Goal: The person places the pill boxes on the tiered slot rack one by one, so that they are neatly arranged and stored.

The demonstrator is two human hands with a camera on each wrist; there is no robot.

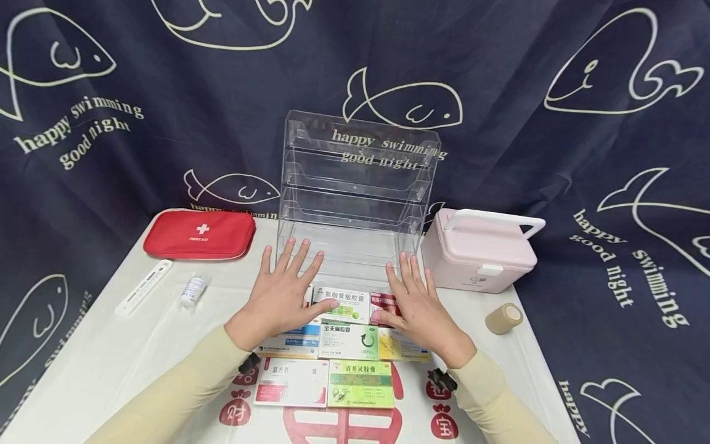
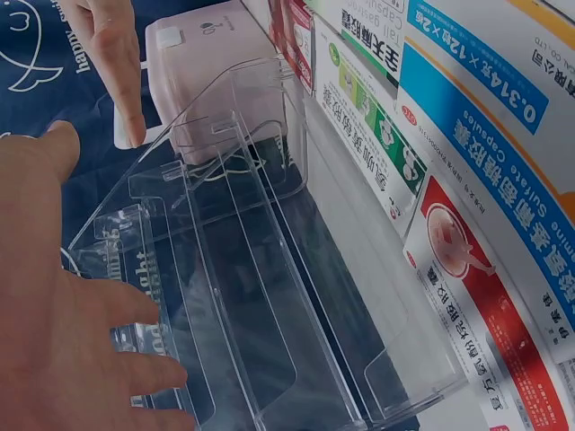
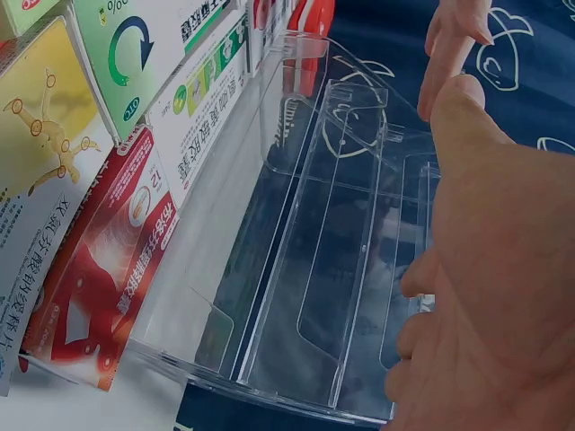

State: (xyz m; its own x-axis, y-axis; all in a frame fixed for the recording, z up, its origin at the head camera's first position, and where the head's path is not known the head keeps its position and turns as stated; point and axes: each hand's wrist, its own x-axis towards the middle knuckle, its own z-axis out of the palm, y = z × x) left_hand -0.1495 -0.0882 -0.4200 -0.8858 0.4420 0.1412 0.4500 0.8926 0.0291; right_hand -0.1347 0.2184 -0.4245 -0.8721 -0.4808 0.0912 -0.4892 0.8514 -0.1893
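Note:
Both hands are spread with fingers pointing forward, and neither grips anything. My left hand (image 1: 277, 302) is over the left side of several medicine boxes, partly hiding a blue-and-white box (image 1: 302, 345) and a red-and-white one (image 2: 490, 305). Over their right side is my right hand (image 1: 424, 314), partly covering a red box (image 1: 383, 303) and a yellow-and-white box (image 1: 403, 346). Between the hands lie a white capsule box (image 1: 346, 297) and a green-and-white box (image 1: 348, 341). Nearer me are a white-and-pink box (image 1: 291, 382) and a green box (image 1: 360, 385).
Behind the boxes stands a clear tiered rack (image 1: 355, 216). A red first-aid pouch (image 1: 199, 237), a white strip (image 1: 144, 288) and a small wrapped roll (image 1: 193, 291) lie left. To the right are a pink lidded case (image 1: 471, 259) and a tan roll (image 1: 503, 319).

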